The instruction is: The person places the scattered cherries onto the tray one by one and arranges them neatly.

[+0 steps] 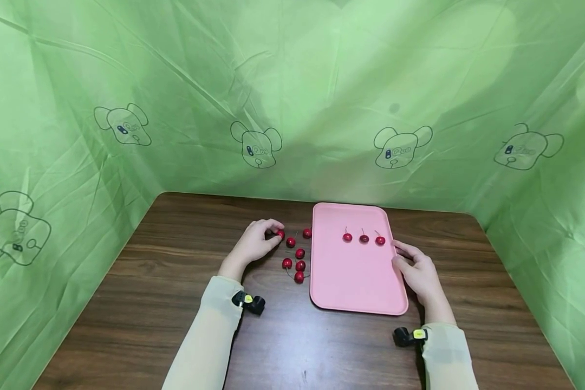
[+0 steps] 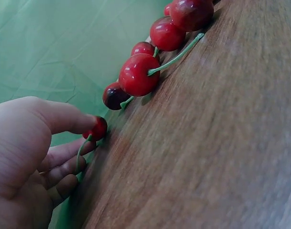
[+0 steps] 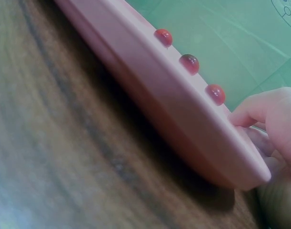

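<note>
My left hand (image 1: 255, 241) pinches a red cherry (image 2: 98, 129) between thumb and fingers, low over the table. A green stem curves from this cherry towards the lower fingers. To its right lies a loose group of several cherries (image 1: 300, 253), some with stems showing. A pink tray (image 1: 353, 281) stands right of the group. Three cherries (image 1: 364, 238) sit in a row on its upper right part, stems pointing away. My right hand (image 1: 421, 274) grips the tray's right rim, thumb on top and other fingers at the outer side.
Everything stands on a dark brown wooden table (image 1: 141, 287) with rounded far corners. Green fabric (image 1: 322, 97) printed with bear outlines encloses the back and both sides. Black wrist cameras (image 1: 255, 304) are strapped over both light sleeves.
</note>
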Motion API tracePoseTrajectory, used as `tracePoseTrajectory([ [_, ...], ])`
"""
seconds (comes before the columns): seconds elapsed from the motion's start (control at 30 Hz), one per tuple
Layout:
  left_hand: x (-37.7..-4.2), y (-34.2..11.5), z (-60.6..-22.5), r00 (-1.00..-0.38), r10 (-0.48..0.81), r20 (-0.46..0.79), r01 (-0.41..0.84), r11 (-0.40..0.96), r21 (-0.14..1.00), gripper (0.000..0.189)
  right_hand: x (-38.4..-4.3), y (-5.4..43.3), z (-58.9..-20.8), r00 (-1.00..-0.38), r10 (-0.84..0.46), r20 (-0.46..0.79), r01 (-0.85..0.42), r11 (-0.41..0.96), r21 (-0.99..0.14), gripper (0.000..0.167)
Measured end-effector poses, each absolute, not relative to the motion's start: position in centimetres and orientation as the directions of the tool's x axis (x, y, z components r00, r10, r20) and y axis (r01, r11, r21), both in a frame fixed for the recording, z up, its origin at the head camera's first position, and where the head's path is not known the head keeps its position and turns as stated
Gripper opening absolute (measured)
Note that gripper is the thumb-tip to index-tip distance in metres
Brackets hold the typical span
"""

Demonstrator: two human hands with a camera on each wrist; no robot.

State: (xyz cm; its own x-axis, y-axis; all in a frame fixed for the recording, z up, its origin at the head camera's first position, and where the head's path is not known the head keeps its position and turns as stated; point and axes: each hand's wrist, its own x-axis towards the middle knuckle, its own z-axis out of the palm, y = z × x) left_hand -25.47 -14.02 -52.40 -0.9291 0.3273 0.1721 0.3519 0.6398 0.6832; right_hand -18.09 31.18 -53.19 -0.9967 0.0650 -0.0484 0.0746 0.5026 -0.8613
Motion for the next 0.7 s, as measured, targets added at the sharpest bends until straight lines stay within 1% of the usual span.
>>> tracePoseTrajectory([
  [0.1, -25.36, -13.97, -52.27, -0.917, 0.360, 0.171, 0.376, 0.640, 0.670, 0.031, -18.07, 31.15, -53.21, -0.996, 0.066, -0.052, 0.078, 0.502, -0.862, 0.050],
  [0.2, -25.33, -13.94, -52.22, -0.913, 0.373, 0.167, 0.383, 0.641, 0.665, 0.029, -18.06, 31.16, -53.26, -0.997, 0.067, -0.049, 0.076, 0.500, -0.863, 0.050],
  [0.37, -25.40, -14.02, -52.14, -0.924, 0.349, 0.155, 0.361, 0.667, 0.651, 0.024, -18.05, 31.16, -53.28, -0.997, 0.068, -0.044, 0.072, 0.496, -0.865, 0.050],
  [0.5, -25.38, -14.15, -51.95, -0.934, 0.327, 0.142, 0.340, 0.695, 0.634, 0.025, -18.08, 31.13, -53.24, -0.996, 0.068, -0.049, 0.076, 0.494, -0.866, 0.050],
  [0.7, -25.29, -14.33, -51.73, -0.934, 0.323, 0.153, 0.347, 0.715, 0.606, 0.022, -18.14, 31.10, -53.27, -0.996, 0.072, -0.046, 0.075, 0.492, -0.867, 0.050],
])
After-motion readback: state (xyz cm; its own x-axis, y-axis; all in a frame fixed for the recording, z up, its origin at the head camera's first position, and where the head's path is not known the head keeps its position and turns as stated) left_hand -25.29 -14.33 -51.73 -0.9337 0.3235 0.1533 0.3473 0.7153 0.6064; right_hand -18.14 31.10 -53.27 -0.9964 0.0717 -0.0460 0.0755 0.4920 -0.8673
